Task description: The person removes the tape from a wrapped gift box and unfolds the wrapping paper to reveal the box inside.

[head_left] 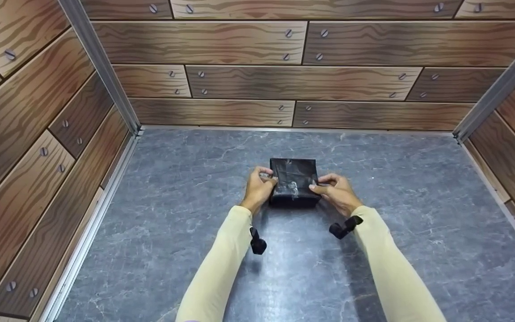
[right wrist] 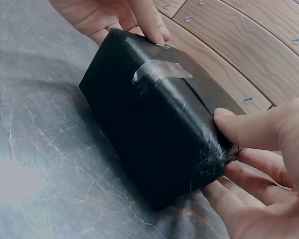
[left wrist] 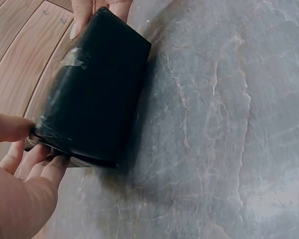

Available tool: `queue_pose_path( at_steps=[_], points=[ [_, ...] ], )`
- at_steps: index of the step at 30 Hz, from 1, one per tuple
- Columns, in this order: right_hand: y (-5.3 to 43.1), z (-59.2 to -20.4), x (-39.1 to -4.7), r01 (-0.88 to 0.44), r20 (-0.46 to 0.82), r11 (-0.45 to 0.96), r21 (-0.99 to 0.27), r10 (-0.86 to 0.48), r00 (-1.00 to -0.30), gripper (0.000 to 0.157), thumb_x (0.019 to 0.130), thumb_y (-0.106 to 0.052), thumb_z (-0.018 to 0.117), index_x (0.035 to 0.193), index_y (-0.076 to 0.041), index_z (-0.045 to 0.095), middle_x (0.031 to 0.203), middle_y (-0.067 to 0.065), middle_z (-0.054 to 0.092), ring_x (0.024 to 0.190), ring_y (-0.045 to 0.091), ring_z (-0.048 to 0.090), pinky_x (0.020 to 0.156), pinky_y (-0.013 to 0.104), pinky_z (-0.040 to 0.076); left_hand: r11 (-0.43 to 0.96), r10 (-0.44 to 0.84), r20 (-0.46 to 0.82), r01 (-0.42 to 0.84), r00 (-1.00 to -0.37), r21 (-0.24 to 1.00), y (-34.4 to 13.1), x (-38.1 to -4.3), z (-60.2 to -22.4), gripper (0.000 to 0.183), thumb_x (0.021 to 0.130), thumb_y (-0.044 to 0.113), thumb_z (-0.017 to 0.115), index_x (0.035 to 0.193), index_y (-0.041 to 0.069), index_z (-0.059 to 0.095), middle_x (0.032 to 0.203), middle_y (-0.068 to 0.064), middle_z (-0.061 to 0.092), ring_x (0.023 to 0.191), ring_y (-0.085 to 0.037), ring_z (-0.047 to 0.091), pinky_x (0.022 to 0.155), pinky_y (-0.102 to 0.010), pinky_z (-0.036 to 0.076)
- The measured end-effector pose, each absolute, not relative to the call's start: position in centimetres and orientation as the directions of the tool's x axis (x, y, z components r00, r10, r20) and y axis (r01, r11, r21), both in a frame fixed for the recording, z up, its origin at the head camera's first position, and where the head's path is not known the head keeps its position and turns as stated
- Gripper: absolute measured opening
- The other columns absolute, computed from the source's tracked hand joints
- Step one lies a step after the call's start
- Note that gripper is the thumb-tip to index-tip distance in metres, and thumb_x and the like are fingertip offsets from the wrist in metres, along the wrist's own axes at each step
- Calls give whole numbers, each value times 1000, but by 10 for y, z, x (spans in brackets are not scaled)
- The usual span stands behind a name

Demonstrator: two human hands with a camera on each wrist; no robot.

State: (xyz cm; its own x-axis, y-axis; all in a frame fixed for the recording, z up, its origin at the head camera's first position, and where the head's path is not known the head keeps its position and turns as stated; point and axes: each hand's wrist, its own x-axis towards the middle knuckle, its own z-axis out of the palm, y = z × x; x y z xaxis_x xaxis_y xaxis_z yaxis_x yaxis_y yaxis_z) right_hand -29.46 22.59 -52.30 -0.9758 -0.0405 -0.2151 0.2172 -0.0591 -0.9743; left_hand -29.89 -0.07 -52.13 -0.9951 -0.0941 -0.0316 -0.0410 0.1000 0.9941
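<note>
A box wrapped in black material (head_left: 294, 174) sits between both hands at the middle of the grey marbled surface. Strips of clear tape (right wrist: 162, 71) cross its upper edge and one corner, as the right wrist view shows. The left hand (head_left: 259, 190) grips the box's left end, thumb at the top edge and fingers against the end face. At the opposite end, the right hand (head_left: 335, 193) holds it, its thumb (right wrist: 228, 124) pressed on top and its fingers curled against the side and lower edge.
Wood-patterned panels (head_left: 257, 82) wall the surface at the back and both sides, with metal strips (head_left: 105, 67) at the corners. Marbled surface (head_left: 159, 232) extends around the box. A black wrist camera (head_left: 346, 226) is strapped at each cream sleeve (head_left: 387, 255).
</note>
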Motion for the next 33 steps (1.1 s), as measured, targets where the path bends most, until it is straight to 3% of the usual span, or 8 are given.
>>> queue_pose_path(
  at_steps=[14,18,23,28,33],
  points=[
    [223,-528,-295,220,-220,26,-975,1,-976,35,85,1,78,111,7,55,89,1,60,73,6,56,62,16,47,191,-65,-51,-63,-997,980,-4,-297,-526,15,95,4,65,110,5,60,86,-7,67,80,-18,62,73,-29,48],
    [223,-526,-294,202,-202,144,-969,19,-979,38,84,-6,80,112,7,58,94,3,62,78,7,56,66,16,47,261,-40,-8,-18,-999,965,-6,-297,-526,16,96,5,66,111,4,60,86,-8,67,78,-17,60,72,-29,48],
    [226,-516,-294,171,-169,349,-922,37,-985,46,85,-18,82,117,7,61,109,11,62,92,15,56,80,18,48,476,-26,127,100,-992,874,-10,-298,-521,19,92,9,73,106,2,62,90,-9,66,83,-20,60,78,-36,50],
    [230,-504,-296,76,-49,473,-878,69,-996,39,91,-19,76,116,10,65,110,21,67,93,22,62,78,21,49,677,39,269,224,-962,702,-10,-296,-512,22,93,17,73,110,5,66,107,-13,64,101,-30,63,88,-45,51],
    [218,-503,-298,-77,162,651,-755,71,-984,31,93,-16,73,110,9,72,103,24,73,92,33,71,83,39,57,750,269,249,365,-930,552,-1,-295,-508,36,101,26,63,134,13,65,143,-14,56,133,-33,52,111,-47,41]
  ],
)
